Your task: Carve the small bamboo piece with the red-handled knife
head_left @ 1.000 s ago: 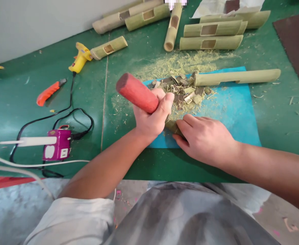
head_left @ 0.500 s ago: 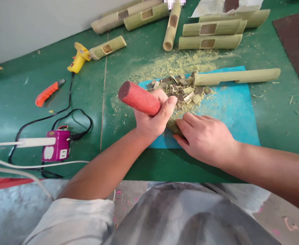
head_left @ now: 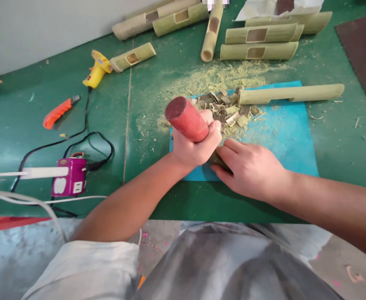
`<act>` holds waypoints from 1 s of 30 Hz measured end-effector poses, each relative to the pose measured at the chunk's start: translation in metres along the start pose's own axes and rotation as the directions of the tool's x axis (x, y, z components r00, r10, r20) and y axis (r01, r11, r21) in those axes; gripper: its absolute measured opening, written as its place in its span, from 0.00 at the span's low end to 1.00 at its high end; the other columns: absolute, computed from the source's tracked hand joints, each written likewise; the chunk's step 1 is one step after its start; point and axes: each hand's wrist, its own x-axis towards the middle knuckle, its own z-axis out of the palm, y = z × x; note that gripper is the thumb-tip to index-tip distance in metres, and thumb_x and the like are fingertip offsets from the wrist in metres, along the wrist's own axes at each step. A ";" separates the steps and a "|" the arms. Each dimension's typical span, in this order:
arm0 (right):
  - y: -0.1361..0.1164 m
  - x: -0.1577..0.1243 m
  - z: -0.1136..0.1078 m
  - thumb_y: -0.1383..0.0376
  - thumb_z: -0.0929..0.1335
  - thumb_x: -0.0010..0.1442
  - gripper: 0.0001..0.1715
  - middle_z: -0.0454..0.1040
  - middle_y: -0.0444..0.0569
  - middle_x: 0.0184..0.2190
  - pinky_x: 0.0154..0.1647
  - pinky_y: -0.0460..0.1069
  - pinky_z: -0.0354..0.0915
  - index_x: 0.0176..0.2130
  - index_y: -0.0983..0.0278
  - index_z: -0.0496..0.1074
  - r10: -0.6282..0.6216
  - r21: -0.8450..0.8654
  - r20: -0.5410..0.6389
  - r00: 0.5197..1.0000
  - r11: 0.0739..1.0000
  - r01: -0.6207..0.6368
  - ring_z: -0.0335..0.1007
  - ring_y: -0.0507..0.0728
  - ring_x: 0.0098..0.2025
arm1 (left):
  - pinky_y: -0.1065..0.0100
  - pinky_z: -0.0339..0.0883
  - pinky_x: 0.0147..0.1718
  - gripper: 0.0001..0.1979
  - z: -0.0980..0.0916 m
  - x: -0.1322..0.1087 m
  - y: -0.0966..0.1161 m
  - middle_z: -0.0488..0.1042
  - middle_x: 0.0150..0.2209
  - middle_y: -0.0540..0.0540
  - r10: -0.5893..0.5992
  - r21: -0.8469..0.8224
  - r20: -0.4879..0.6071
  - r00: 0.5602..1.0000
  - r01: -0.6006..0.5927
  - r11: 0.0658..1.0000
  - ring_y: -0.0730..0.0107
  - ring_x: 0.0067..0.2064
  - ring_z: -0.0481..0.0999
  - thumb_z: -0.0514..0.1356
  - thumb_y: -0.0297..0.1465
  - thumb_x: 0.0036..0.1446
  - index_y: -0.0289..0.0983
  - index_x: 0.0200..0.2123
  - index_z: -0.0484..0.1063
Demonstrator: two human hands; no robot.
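My left hand is wrapped round a thick red wooden handle, its blunt end pointing up toward me. The working end of that tool is hidden behind the hand. Close to its right, my right hand is closed on a bamboo piece, pressing it down on a blue sheet. Only a short dark-green stretch of that bamboo shows between the two hands. Just beyond them is a heap of bamboo chips, and a long cut bamboo tube lies behind the sheet's middle.
Several bamboo tubes with cut windows lie at the back. On the left are a yellow hot glue gun, an orange utility knife and a purple power adapter with trailing cables. Sawdust covers part of the green table.
My left hand has shifted slightly to the right, and the red handle now stands more upright. The right hand stays in nearly the same place.
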 end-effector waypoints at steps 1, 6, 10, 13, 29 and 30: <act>0.001 0.000 0.001 0.64 0.65 0.72 0.15 0.75 0.50 0.32 0.29 0.51 0.53 0.37 0.66 0.79 -0.002 0.004 -0.008 1.000 1.000 0.002 0.63 0.55 0.29 | 0.68 0.50 0.20 0.25 0.000 -0.001 0.001 0.57 0.18 0.55 0.012 -0.010 -0.034 0.999 -0.012 1.000 0.79 0.20 0.56 0.66 0.35 0.66 0.38 0.20 0.59; 0.003 0.001 0.001 0.66 0.66 0.71 0.14 0.75 0.50 0.31 0.30 0.51 0.54 0.37 0.66 0.79 -0.022 -0.011 -0.045 0.999 1.000 0.022 0.65 0.55 0.29 | 0.69 0.56 0.20 0.29 0.006 -0.004 0.006 0.61 0.19 0.54 -0.140 -0.155 -0.164 0.977 0.115 0.981 0.78 0.21 0.60 0.66 0.44 0.70 0.38 0.21 0.62; 0.001 0.002 -0.001 0.65 0.66 0.71 0.13 0.74 0.49 0.31 0.30 0.51 0.53 0.37 0.65 0.79 0.015 -0.011 -0.008 1.000 1.000 -0.015 0.64 0.55 0.29 | 0.67 0.62 0.24 0.31 0.010 0.001 0.005 0.63 0.20 0.52 -0.166 -0.138 -0.150 0.975 0.145 0.980 0.77 0.23 0.63 0.66 0.50 0.70 0.38 0.21 0.64; 0.001 0.003 -0.002 0.64 0.66 0.70 0.13 0.74 0.49 0.31 0.30 0.51 0.53 0.38 0.65 0.79 0.025 -0.006 0.002 1.000 1.000 -0.025 0.64 0.55 0.30 | 0.66 0.61 0.25 0.30 0.009 0.001 0.002 0.64 0.21 0.52 -0.130 -0.107 -0.137 0.982 0.116 0.987 0.76 0.23 0.63 0.66 0.50 0.70 0.39 0.21 0.65; 0.001 0.001 -0.002 0.65 0.66 0.70 0.13 0.74 0.49 0.31 0.30 0.51 0.53 0.36 0.65 0.79 0.011 -0.016 -0.035 0.999 1.000 -0.012 0.65 0.56 0.29 | 0.63 0.63 0.27 0.28 -0.003 -0.002 -0.004 0.68 0.23 0.51 -0.067 -0.080 -0.047 0.997 0.063 0.995 0.73 0.25 0.69 0.65 0.51 0.70 0.40 0.24 0.67; 0.001 0.001 -0.002 0.65 0.66 0.70 0.13 0.74 0.49 0.31 0.30 0.51 0.53 0.36 0.65 0.79 0.017 -0.016 -0.027 1.000 1.000 -0.018 0.65 0.56 0.29 | 0.62 0.64 0.27 0.29 -0.005 -0.002 -0.007 0.69 0.24 0.50 -0.057 -0.090 -0.027 0.998 0.055 0.994 0.72 0.26 0.70 0.64 0.54 0.70 0.40 0.24 0.67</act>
